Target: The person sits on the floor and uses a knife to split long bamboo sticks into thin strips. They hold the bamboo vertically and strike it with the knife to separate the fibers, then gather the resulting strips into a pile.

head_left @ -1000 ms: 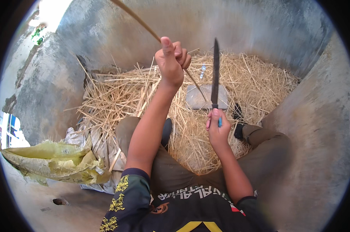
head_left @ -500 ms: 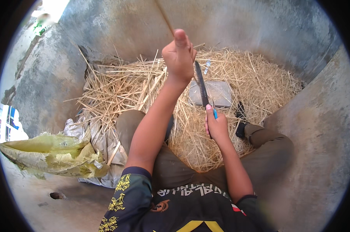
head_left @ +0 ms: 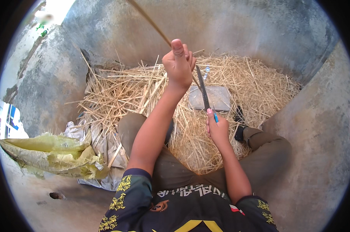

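Observation:
A long, thin bamboo stick (head_left: 149,20) runs from the top edge down through my left hand (head_left: 178,65). Its fingers are wrapped round it, with the thumb pointing up, and a short length comes out below toward the blade. In my right hand (head_left: 218,128) is a knife (head_left: 203,89) with a long dark blade pointing away from me; a bit of blue shows at its grip. The blade crosses or lies close beside the stick's lower end; contact between them is hard to tell. Beneath the blade, a flat grey block (head_left: 219,96) lies on the shavings.
Pale bamboo strips (head_left: 120,89) and fine shavings (head_left: 256,85) cover the floor around the block. A torn yellowish sack (head_left: 63,154) lies at left beside whitish sheeting (head_left: 105,164). Concrete walls (head_left: 236,27) close in the far side and right. My bent legs flank the shavings.
The stick's far part has swung to the left and slants more. My left hand has come slightly nearer, and my right hand with the knife has shifted a little toward me.

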Tool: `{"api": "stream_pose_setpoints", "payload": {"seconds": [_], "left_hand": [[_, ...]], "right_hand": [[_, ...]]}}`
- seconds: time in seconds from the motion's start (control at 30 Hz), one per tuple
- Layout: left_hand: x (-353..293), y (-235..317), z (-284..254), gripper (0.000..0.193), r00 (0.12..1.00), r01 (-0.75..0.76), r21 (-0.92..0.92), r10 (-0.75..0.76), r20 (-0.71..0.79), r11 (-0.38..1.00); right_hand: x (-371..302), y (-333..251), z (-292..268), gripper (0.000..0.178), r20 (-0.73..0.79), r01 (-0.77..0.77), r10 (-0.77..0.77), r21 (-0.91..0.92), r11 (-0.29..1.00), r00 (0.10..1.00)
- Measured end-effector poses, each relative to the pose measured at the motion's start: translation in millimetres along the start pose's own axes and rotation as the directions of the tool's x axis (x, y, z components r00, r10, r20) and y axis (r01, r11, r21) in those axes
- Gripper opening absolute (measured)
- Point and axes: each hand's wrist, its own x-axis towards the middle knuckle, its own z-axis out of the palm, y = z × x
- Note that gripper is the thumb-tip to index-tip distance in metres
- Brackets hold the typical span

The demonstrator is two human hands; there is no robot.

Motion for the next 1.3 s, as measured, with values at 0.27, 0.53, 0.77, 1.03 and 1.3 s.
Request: {"api": "stream_pose_setpoints", "payload": {"seconds": [0.27, 0.53, 0.77, 1.03, 1.3], "left_hand": [[2.4, -0.9, 3.0, 0.062, 0.999, 0.025, 0.03, -0.024, -0.046, 0.999], [1.5, 0.6, -2.9, 0.064, 1.0, -0.017, 0.061, 0.017, 0.007, 0.998], [0.6, -6.1, -9.1, 0.066, 1.0, 0.014, 0.076, -0.012, -0.029, 0.997], [5.2, -9.5, -4.2, 0.067, 0.999, -0.04, 0.107, 0.041, -0.007, 0.993], [12.1, -2.2, -15.1, 0.067, 0.998, 0.023, 0.04, -0.021, -0.064, 0.999]], "right_hand": [[-8.3, -0.8, 9.4, 0.049, -0.228, 0.301, -0.291, 0.01, 0.954, 0.929], [-26.2, -30.5, -4.8, 0.033, -0.225, 0.413, -0.407, -0.022, 0.91, 0.885], [-0.2, -18.8, 0.8, 0.061, -0.114, -0.014, -0.033, -0.386, 0.922, 0.993], [-7.7, -16.2, 0.7, 0.06, -0.145, 0.238, -0.252, -0.11, 0.965, 0.957], [2.8, -0.4, 3.2, 0.064, -0.053, -0.064, 0.058, -0.13, 0.989, 0.997]]}}
